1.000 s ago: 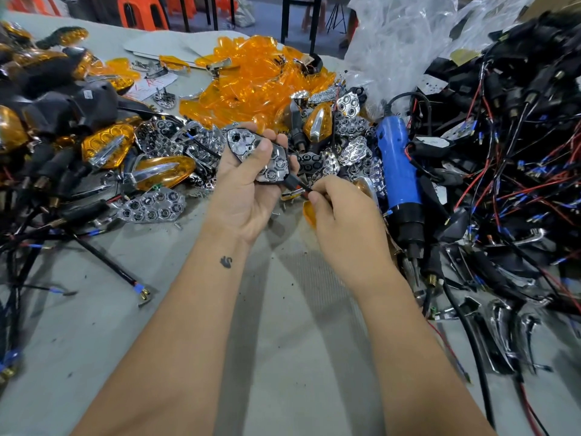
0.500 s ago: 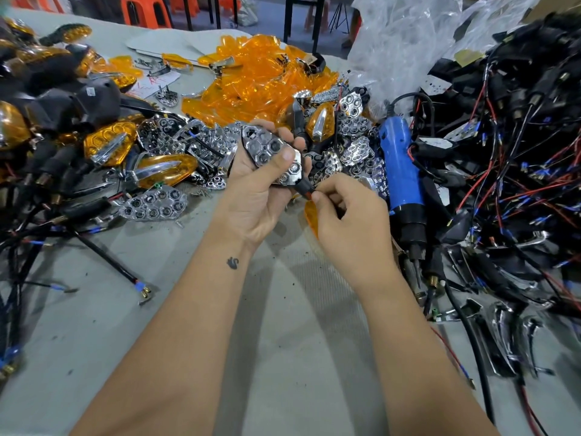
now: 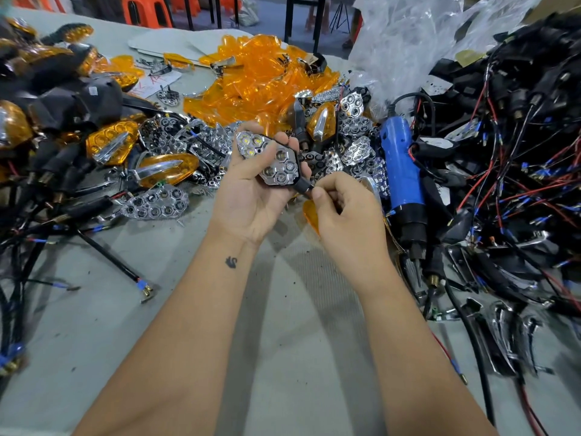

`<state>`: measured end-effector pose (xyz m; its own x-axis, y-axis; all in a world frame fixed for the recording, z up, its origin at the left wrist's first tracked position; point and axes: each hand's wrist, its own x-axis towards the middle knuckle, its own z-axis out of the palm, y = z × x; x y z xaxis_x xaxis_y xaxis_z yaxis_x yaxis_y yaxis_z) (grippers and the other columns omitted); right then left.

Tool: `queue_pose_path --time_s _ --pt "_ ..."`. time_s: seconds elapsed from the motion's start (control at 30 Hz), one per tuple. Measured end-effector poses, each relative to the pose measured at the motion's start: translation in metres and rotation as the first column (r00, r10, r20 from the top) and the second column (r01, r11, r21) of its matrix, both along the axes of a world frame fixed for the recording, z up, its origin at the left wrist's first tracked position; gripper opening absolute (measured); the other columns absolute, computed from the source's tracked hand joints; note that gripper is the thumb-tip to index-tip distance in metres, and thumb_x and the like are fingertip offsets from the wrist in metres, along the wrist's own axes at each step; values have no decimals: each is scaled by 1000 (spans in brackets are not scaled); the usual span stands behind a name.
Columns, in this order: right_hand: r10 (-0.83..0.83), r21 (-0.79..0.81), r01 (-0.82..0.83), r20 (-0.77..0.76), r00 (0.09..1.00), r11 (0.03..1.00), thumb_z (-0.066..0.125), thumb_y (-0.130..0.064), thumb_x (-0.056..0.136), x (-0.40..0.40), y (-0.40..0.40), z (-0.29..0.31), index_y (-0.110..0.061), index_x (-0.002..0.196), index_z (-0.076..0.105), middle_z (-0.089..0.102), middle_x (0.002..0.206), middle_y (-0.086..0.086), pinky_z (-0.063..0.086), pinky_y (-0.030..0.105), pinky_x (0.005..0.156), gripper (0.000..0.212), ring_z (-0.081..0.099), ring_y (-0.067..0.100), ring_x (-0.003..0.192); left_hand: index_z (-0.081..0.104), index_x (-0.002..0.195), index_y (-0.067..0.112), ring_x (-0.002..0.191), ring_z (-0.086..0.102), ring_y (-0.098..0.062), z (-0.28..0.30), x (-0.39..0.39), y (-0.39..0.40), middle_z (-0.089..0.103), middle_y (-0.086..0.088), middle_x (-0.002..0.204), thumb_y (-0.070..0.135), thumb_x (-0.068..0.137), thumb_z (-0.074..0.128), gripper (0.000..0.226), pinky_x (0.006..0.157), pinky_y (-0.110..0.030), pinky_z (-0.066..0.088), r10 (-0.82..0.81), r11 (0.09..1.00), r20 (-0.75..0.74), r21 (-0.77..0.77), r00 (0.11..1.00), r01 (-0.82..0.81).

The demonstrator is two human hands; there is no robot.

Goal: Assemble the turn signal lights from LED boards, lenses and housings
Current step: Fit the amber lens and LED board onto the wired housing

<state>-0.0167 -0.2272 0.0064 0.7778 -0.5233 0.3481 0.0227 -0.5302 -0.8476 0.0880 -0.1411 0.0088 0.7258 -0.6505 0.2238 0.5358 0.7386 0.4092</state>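
— Where is the housing?
— The left hand [image 3: 251,199] grips the black housing with its chrome reflector [image 3: 276,166] above the table [image 3: 283,341].
— The right?
— The right hand [image 3: 345,212] pinches its stem [image 3: 303,185].

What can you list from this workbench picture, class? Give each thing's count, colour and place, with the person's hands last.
table: one, grey, under everything
loose lenses: a heap, orange, far centre
chrome reflectors: many, silver, centre and left of the hands
finished lights: several, black with orange lenses, left side
electric screwdriver: one, blue and black, right of the hands
wired housings: a tangled pile, black with red and blue wires, right side
plastic bags: a bundle, clear, far right
stools: orange, beyond the table
left hand: holds a reflector unit, chrome in black
right hand: fingers at the unit's lower tip
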Motion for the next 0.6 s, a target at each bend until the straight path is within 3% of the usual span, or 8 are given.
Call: queue_pose_path --time_s 0.2,0.3,0.4,0.53,0.6 --pt "54 71 -49 -61 997 996 61 -13 95 -2 -1 4 -18 80 69 67 69 3 52 42 66 18 58 16 62 54 102 19 88 67 -21 -4 5 2 63 -6 91 -6 92 44 29 70 -40 58 26 999 47 46 999 -28" --pt "112 62 -106 -98 989 992 64 -13 93 -3 -1 5 -19 75 69 67 68 2 54 49 66 19 60 24 62 53 108 16 87 67 -22 -5 7 5 63 -7 92 -9 93 44 31 68 -38 58 42 994 77 93 996 -49" --pt "113 38 -110 -112 987 993 64 -13 93 -2 1 3 -21 75 68 66 67 -4 55 48 67 20 62 25 66 52 110 16 84 64 -20 -6 10 7 61 -6 92 -10 91 44 33 63 -35 56 40 990 127 129 991 -56" --pt "117 -8 -121 -192 974 993 65 -17 93 1 0 -2 -19 79 70 59 61 -27 50 37 63 15 55 -1 60 53 115 17 85 63 -20 -9 14 12 61 -6 93 -12 91 43 39 63 -35 56 -7 988 179 154 984 -21" --pt "103 -84 -126 -236 966 988 65 -21 92 0 1 -2 -20 79 71 56 63 -32 46 30 63 14 56 -5 64 54 117 17 83 64 -20 -10 15 13 63 -6 91 -13 89 46 42 62 -35 56 -23 984 186 178 982 -10"
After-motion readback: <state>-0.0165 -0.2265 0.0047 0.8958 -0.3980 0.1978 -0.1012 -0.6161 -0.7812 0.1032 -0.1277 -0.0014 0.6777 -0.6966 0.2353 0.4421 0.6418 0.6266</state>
